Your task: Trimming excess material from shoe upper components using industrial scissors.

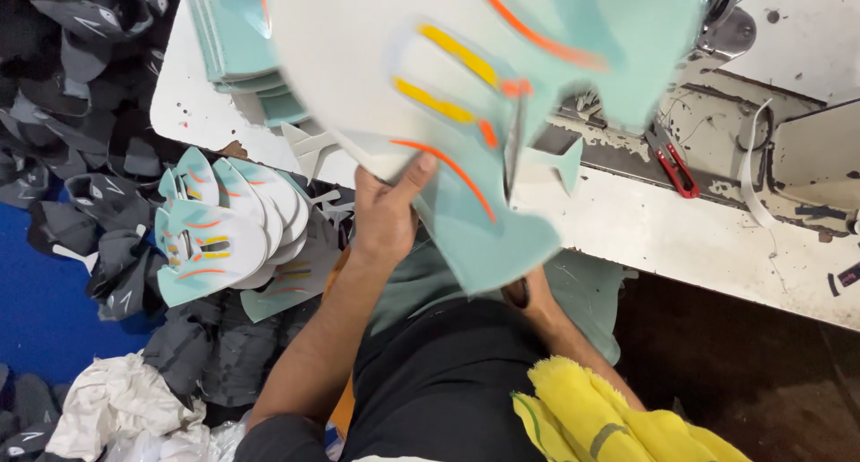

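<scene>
Single head-worn view, looking steeply down, close over lap and worktable (681,238) edge

L hand (387,213) up near frame centre, thumb pointing to 1 o'clock, pressed flat on top, fingers curled under in a pinch grip. L forearm bare, runs down to 7 o'clock, elbow bent. R hand mostly hidden, grip can't be read. R forearm (573,336) bare, shows from 12 down to 5 o'clock. Both arms raised in front of torso.
</scene>
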